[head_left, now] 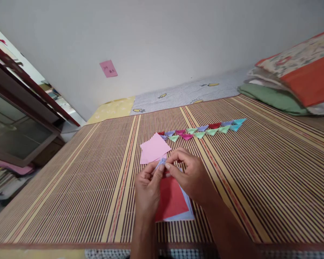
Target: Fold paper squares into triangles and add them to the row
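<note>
You are holding a small blue folded paper (160,163) above the mat; take it as the clock's centre. Your left hand (148,183) is pinching it from 7 o'clock between thumb and fingers, and your right hand (193,176) is pinching its upper end from 4 o'clock. The fingertips are hiding most of the creases, so a fold could be going crooked without showing; uneven pressure between the two thumbs could also be skewing a point or tearing a thin corner.

Close by, the red sheet (171,201) is lying at 5 o'clock over blue sheets (185,216), beneath your wrists, where a dropping forearm could crease or drag them. The pink sheets (154,148) are lying loose at 11 o'clock, near your left fingertips, and a brushing knuckle could slide them.

From 12 to 2 o'clock, two rows of folded pieces (211,132) are limiting forward reach. The striped mat (70,194) is offering wide room at 9 and 3 o'clock; its front edge is running below you at 6 o'clock.
</note>
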{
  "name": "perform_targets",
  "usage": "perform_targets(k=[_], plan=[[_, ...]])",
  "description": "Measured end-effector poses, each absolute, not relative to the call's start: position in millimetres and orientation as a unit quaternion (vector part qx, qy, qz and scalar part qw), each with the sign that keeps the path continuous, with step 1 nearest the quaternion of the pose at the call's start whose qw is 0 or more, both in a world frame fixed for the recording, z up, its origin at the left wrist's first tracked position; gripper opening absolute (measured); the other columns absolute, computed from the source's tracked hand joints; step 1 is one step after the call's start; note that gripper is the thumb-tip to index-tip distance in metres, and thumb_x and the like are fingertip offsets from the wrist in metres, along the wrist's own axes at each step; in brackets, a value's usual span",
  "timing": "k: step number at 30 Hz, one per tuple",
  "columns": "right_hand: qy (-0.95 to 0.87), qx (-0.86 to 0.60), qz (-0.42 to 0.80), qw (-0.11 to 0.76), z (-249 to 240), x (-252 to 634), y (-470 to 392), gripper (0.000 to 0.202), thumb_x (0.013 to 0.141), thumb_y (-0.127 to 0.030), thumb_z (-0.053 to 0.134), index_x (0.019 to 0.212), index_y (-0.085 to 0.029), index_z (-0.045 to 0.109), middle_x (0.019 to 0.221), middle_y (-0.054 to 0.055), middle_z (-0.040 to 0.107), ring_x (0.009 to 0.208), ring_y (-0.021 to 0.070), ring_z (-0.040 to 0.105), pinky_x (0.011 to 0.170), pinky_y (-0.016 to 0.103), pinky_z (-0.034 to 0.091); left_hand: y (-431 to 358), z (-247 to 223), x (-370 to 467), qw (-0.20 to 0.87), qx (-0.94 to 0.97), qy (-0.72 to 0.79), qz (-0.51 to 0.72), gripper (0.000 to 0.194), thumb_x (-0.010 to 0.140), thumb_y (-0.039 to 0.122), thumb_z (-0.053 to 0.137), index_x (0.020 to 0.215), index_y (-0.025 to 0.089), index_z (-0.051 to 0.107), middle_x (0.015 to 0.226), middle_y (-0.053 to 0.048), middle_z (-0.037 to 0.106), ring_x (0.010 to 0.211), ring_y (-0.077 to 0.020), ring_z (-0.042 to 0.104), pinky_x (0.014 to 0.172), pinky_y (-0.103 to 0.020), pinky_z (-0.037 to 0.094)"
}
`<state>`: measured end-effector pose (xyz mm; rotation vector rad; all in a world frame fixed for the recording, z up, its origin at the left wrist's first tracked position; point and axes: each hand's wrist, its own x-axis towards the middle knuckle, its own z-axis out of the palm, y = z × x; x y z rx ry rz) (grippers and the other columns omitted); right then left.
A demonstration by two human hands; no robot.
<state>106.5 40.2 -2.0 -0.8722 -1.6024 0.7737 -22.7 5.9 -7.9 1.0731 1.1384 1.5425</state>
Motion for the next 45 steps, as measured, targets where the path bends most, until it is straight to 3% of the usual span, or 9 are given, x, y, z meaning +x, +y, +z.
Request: perform_targets(k=[19, 24, 29, 35, 45], plan=[[-0.665, -0.383, 0.334, 0.548, -3.7, 103.1, 39.2, 0.014, 0.080, -0.008, 0.060, 0.073, -0.020, 0.058, 0.076, 0.000, 0.057, 0.075, 0.0169, 0.056, 0.069, 0.031, 0.043, 8.8, -16.1, -20.9, 0.463, 0.423, 0.461, 0.628, 0.017, 0.086, 0.031, 0.075, 0.096, 0.017, 0.079, 0.087, -0.005, 0.079, 0.080, -0.0171, 0.072, 0.077, -0.028, 0.056], [-0.647, -0.397, 0.350, 0.549, -5.4, 101.9, 40.6, 0.011, 0.079, -0.010, 0.063, 0.081, -0.020, 0.058, 0.074, -0.002, 0.060, 0.070, 0.0150, 0.056, 0.067, 0.028, 0.045, 10.0, -17.4, -20.8, 0.465, 0.407, 0.458, 0.639, 0.019, 0.086, 0.032, 0.075, 0.097, 0.017, 0.078, 0.091, -0.006, 0.079, 0.083, -0.0176, 0.071, 0.079, -0.029, 0.055], [-0.631, -0.388, 0.404, 0.537, -8.4, 112.2, 46.9, 0.008, 0.086, -0.018, 0.059, 0.093, -0.017, 0.064, 0.080, 0.001, 0.065, 0.073, 0.0158, 0.060, 0.070, 0.029, 0.047, 12.1, -21.4, -23.3, 0.499, 0.320, 0.454, 0.665, 0.019, 0.079, 0.033, 0.082, 0.087, 0.017, 0.077, 0.086, -0.004, 0.077, 0.076, -0.0147, 0.069, 0.074, -0.026, 0.053], [-0.657, -0.364, 0.449, 0.484, -6.4, 110.5, 43.7, 0.011, 0.086, -0.020, 0.063, 0.075, -0.017, 0.066, 0.067, -0.001, 0.064, 0.063, 0.0130, 0.057, 0.060, 0.025, 0.043, 10.9, -21.5, -22.3, 0.489, 0.343, 0.452, 0.662, 0.016, 0.082, 0.031, 0.079, 0.083, 0.015, 0.076, 0.076, -0.002, 0.071, 0.070, -0.0120, 0.062, 0.069, -0.022, 0.046], [-0.586, -0.341, 0.523, 0.517, -17.5, 100.1, 44.1, 0.017, 0.086, -0.027, 0.064, 0.071, -0.018, 0.063, 0.067, -0.001, 0.061, 0.066, 0.0146, 0.056, 0.064, 0.027, 0.046, 6.3, -16.2, -11.5, 0.400, 0.396, 0.491, 0.665, 0.016, 0.087, 0.033, 0.073, 0.083, 0.017, 0.075, 0.078, -0.002, 0.072, 0.076, -0.0160, 0.063, 0.076, -0.027, 0.049]])
